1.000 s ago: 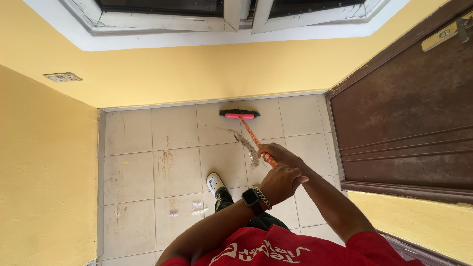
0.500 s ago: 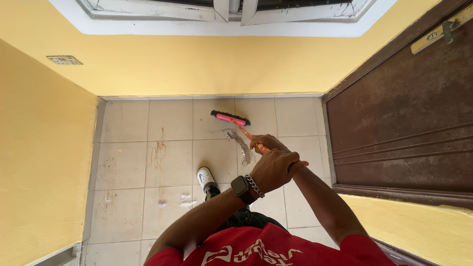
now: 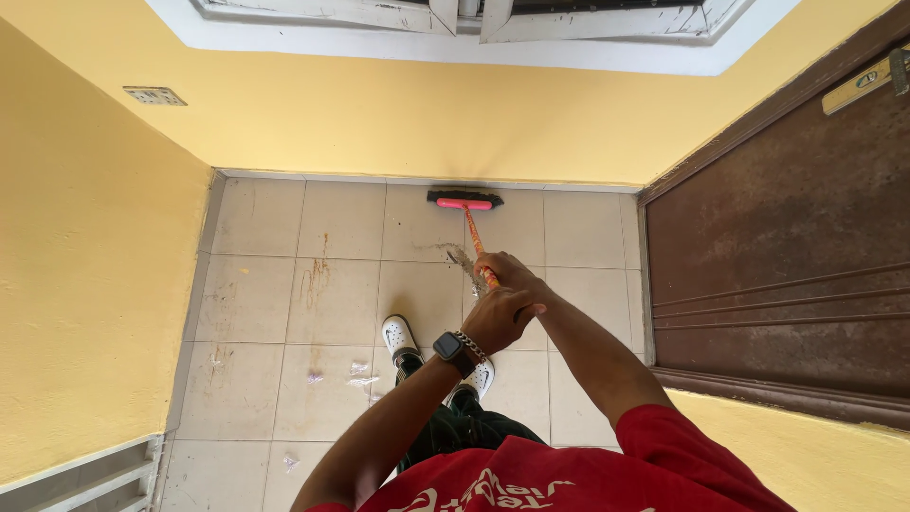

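Since a second ago the pink-backed, dark-bristled push broom head (image 3: 464, 199) has gone forward from mid-tile to sit right against the base of the yellow wall (image 3: 398, 123), and both arms have stretched out further; a second white shoe has come into view. Head view, only one here: orange and pink patterned broom stick (image 3: 477, 248) runs from the head back toward the person and disappears under the hands. Right hand (image 3: 509, 273) is lower on the stick, fingers clenched around it; left hand (image 3: 500, 318), wearing a dark smartwatch (image 3: 449, 349) and a silver chain bracelet (image 3: 470, 343), is closed around the stick just behind, though the stick itself is hidden there. Streak of grey-brown dirt (image 3: 462, 256) lies on the beige tiled floor (image 3: 341, 303) just beside the stick, between the broom head and the hands. Progress, judged: the dirt streak isn't gathered yet, and brownish stains (image 3: 315, 275) on tiles to the left plus small pale scraps (image 3: 358, 374) near the white shoes (image 3: 399, 336) are untouched, so most of the floor looks left to do. Surroundings: dark brown door (image 3: 787, 246) on the right, white window frame (image 3: 455, 24) above the wall, wall socket plate (image 3: 154, 95) on the left wall, red shirt (image 3: 531, 479) at bottom edge.
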